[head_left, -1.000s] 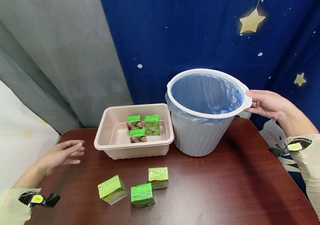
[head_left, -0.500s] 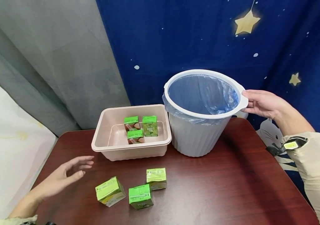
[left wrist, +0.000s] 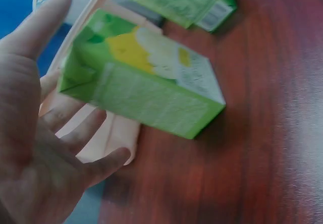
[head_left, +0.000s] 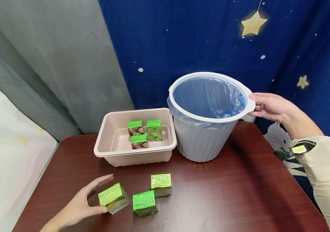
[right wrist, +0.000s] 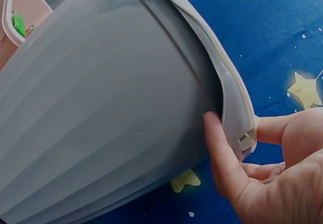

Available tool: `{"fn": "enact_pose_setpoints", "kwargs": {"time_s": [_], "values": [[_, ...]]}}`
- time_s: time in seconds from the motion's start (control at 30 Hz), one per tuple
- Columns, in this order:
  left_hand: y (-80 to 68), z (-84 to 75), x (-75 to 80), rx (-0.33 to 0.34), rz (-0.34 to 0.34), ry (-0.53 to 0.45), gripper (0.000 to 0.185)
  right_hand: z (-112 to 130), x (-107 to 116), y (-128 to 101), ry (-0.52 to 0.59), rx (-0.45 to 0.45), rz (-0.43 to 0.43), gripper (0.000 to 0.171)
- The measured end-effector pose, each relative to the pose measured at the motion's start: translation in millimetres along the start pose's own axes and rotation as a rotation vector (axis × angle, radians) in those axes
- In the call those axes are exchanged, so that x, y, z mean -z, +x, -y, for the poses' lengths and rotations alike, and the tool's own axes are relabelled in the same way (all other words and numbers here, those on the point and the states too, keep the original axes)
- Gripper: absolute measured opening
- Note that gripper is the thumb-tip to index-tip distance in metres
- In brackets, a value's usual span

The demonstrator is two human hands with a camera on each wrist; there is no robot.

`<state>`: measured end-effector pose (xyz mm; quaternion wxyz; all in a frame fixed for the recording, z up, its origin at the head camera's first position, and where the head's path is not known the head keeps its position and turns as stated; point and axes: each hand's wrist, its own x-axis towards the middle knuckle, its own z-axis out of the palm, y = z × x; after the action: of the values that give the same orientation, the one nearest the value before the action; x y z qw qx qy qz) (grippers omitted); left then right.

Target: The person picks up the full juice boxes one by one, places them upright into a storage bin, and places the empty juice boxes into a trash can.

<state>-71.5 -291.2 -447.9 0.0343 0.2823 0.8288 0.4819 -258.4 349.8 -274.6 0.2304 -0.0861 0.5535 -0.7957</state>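
Note:
My left hand (head_left: 79, 203) is spread around the left side of a yellow-green juice box (head_left: 114, 198) standing on the table. Its thumb tip overlaps the box's near corner in the head view, while the fingers extend past the far side. From the left wrist, the fingers (left wrist: 86, 133) look straight and parted beside the carton. My right hand (head_left: 272, 106) pinches the rim handle of a grey trash can (head_left: 202, 141), thumb above and fingers beneath. Another two juice boxes, one bright green (head_left: 145, 203) and one yellow-green (head_left: 161, 184), stand to the right of the first.
A beige plastic basin (head_left: 137, 158) stands behind the boxes, holding a green juice box (head_left: 154, 130) and two with red-brown sides. The trash can, lined with a clear bag (head_left: 211, 96), stands close against the basin's right. Curtains (head_left: 199, 38) hang behind the table (head_left: 211, 193).
My left hand has moved right and toward me, from the table's left side to around the nearest-left juice box. My right hand stays on the trash can's handle. The view has shifted slightly.

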Motion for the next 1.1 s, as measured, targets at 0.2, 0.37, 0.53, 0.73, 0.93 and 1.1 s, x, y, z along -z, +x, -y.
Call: {"fn": "enact_pose_setpoints", "kwargs": {"time_s": [0.2, 0.37, 0.53, 0.73, 0.93, 1.1], "values": [[0.5, 5.3, -15.0, 0.027, -0.009, -0.039, 0.084, 0, -1, 1, -0.016, 0.001, -0.013, 0.031], [0.2, 9.4, -20.6, 0.027, -0.023, -0.038, 0.071, 0, -1, 2, -0.017, 0.0, -0.012, 0.032], [-0.2, 14.6, -20.7, -0.011, -0.008, -0.054, 0.056, -1, -1, 1, -0.018, 0.002, -0.017, 0.032], [0.9, 11.1, -12.2, -0.025, -0.023, -0.045, 0.057, -1, 0, 0, -0.016, -0.001, -0.019, 0.032], [9.8, -4.0, 5.7, -0.006, -0.02, -0.042, 0.056, -1, 0, 0, -0.02, 0.004, -0.017, 0.032], [24.4, -21.7, 25.9, 0.009, 0.008, -0.052, 0.055, 0, 0, -1, -0.015, 0.004, -0.009, 0.031]]}}
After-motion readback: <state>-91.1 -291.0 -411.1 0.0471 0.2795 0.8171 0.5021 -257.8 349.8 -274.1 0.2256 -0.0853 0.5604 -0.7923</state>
